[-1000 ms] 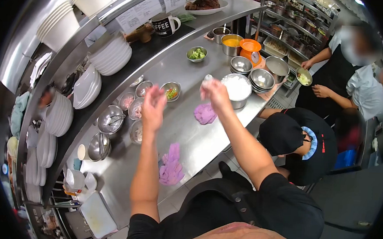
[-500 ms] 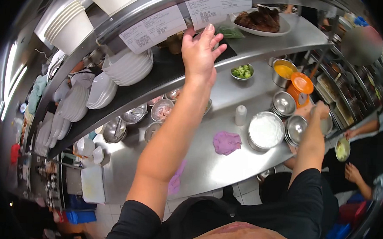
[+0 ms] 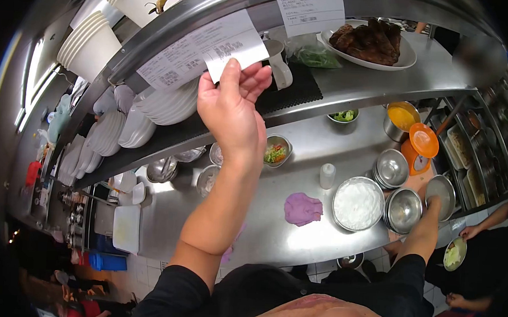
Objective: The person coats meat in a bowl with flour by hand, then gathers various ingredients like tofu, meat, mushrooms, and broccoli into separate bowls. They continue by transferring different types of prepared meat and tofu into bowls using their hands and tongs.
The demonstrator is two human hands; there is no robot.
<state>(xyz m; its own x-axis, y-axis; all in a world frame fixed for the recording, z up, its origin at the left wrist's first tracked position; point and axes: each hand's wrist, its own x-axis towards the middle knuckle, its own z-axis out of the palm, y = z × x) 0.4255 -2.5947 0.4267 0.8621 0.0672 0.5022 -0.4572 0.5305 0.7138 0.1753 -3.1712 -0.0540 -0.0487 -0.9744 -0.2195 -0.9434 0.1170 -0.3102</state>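
Observation:
My left hand (image 3: 232, 108) is raised at the metal shelf rail, thumb and fingers pinched on the lower end of a printed order ticket (image 3: 237, 45). That ticket overlaps another printed slip (image 3: 170, 65) hanging from the rail. Low on the right, my right hand (image 3: 432, 201) is at the rim of a metal bowl (image 3: 444, 191). It seems to grip that rim, with part of the hand inside and some fingers hidden. Beside it stand stacked metal bowls (image 3: 404, 210) and a round container of white powder (image 3: 358, 204).
On the shelf are stacked white plates (image 3: 168, 103), a bag of greens (image 3: 315, 56) and a plate of browned meat (image 3: 366, 42). The steel counter holds a purple cloth (image 3: 303, 209), a squeeze bottle (image 3: 327, 176) and an orange container (image 3: 417, 158). A co-worker's hand (image 3: 469, 232) holds a bowl at right.
My left hand has gone from open fingers near the tickets to pinching one, moving lower left. My right hand has moved down to the bowl's near rim. The view has shifted.

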